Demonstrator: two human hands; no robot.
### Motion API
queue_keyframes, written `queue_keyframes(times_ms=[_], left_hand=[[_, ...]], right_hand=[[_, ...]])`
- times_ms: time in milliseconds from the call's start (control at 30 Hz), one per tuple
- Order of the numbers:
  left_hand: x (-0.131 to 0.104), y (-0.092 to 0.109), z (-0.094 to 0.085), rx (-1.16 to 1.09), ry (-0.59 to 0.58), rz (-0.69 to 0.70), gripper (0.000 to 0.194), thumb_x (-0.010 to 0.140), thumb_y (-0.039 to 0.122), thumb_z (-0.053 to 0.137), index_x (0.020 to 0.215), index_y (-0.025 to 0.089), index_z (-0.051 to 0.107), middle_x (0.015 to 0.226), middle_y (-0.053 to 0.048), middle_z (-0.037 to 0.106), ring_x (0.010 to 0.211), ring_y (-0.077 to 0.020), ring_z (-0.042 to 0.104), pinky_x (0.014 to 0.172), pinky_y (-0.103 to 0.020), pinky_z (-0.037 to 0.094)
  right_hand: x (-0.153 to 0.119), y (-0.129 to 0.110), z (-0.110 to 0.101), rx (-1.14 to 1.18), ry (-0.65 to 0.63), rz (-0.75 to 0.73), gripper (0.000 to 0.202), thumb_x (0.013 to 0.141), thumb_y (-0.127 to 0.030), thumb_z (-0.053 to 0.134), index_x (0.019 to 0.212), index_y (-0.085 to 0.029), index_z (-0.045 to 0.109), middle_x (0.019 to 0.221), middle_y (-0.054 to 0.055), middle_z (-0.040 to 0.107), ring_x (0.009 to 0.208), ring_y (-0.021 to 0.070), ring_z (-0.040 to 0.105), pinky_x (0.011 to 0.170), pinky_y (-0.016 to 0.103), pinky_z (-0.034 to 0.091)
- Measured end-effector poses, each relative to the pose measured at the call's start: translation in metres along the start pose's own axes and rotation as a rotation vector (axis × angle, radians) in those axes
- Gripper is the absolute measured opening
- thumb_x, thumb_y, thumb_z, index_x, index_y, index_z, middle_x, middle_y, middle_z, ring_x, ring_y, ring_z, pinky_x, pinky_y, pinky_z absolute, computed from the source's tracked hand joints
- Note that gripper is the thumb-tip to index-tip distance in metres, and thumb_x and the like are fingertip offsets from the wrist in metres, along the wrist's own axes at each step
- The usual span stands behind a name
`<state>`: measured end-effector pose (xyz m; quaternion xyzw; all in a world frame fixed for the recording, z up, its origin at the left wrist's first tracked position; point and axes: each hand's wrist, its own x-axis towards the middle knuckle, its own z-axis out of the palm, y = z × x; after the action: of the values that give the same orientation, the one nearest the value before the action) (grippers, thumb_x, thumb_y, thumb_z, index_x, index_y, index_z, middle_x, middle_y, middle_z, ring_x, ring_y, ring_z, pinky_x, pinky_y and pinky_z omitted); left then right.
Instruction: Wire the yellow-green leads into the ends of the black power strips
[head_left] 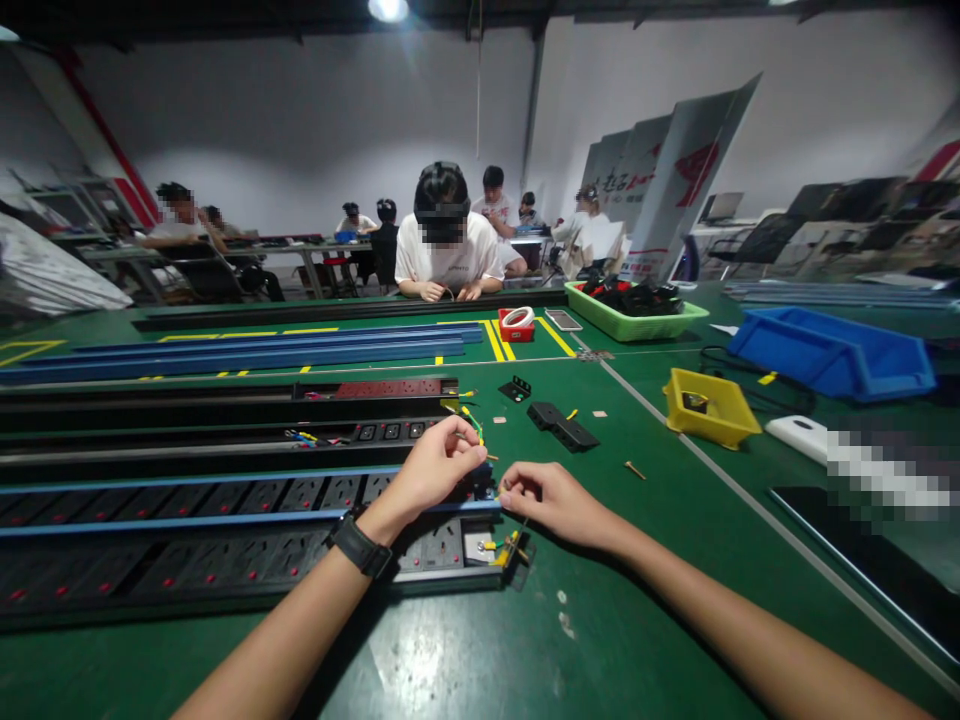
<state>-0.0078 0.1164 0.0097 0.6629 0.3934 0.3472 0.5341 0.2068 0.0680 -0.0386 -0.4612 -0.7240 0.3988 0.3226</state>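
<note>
My left hand (444,462), with a black watch on its wrist, is closed at the end of a blue-edged power strip (300,495). A yellow-green wire (477,427) shows at its curled fingers and seems pinched there. Just to the right, my right hand (551,500) is closed at the same strip's end; the small thing between its fingertips is too small to name. Nearest me lies a black power strip (247,575), a yellow-green wire (491,546) and a bracket (521,562) at its open end. Two more black strips, one with a red socket block (390,389), lie beyond.
Black brackets (562,427) and a screw (635,470) lie to the right. Farther out are a yellow bin (709,408), a blue bin (825,355), a green basket (637,318) and a red box with tape (516,325). A co-worker (448,250) sits opposite, beyond blue rails (262,355).
</note>
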Motion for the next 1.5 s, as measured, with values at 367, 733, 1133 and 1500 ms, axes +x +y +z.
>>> queue_keyframes(times_ms=[367,733,1133,1500], left_hand=[[0.0008,-0.0024,-0.0004,0.04,-0.019,-0.005,0.034,0.078,0.046,0.076,0.087,0.017,0.059,0.078,-0.003,0.07,0.062,-0.0113,0.056,0.06,-0.023,0.04],[0.0004,-0.0027,0.0006,0.046,-0.024,-0.002,0.033,0.08,0.045,0.076,0.085,0.016,0.061,0.078,-0.004,0.072,0.064,-0.0119,0.059,0.063,-0.024,0.044],[0.0008,-0.0024,0.0005,0.082,-0.027,0.002,0.03,0.081,0.044,0.073,0.085,0.017,0.062,0.079,-0.004,0.072,0.065,-0.0123,0.059,0.061,-0.024,0.043],[-0.0071,0.001,0.0044,0.386,-0.011,0.123,0.017,0.079,0.034,0.072,0.083,0.018,0.068,0.073,-0.002,0.07,0.061,-0.0131,0.059,0.056,-0.022,0.04]], right_hand=[[-0.001,-0.0019,0.001,-0.028,0.007,0.012,0.021,0.091,-0.037,0.066,0.088,-0.016,0.07,0.071,-0.001,0.063,0.063,0.0133,0.051,0.059,0.024,0.034],[-0.0041,-0.0036,0.0018,-0.194,0.043,-0.15,0.019,0.097,-0.036,0.061,0.093,-0.019,0.068,0.08,0.001,0.065,0.067,0.015,0.055,0.063,0.026,0.038],[-0.0014,-0.002,0.0002,-0.134,0.023,-0.066,0.02,0.094,-0.037,0.065,0.093,-0.018,0.07,0.078,0.001,0.068,0.066,0.0144,0.055,0.06,0.024,0.038],[-0.0012,-0.0017,0.0009,-0.102,0.028,-0.031,0.018,0.091,-0.035,0.069,0.09,-0.017,0.072,0.077,0.001,0.069,0.064,0.0135,0.055,0.059,0.024,0.038]])
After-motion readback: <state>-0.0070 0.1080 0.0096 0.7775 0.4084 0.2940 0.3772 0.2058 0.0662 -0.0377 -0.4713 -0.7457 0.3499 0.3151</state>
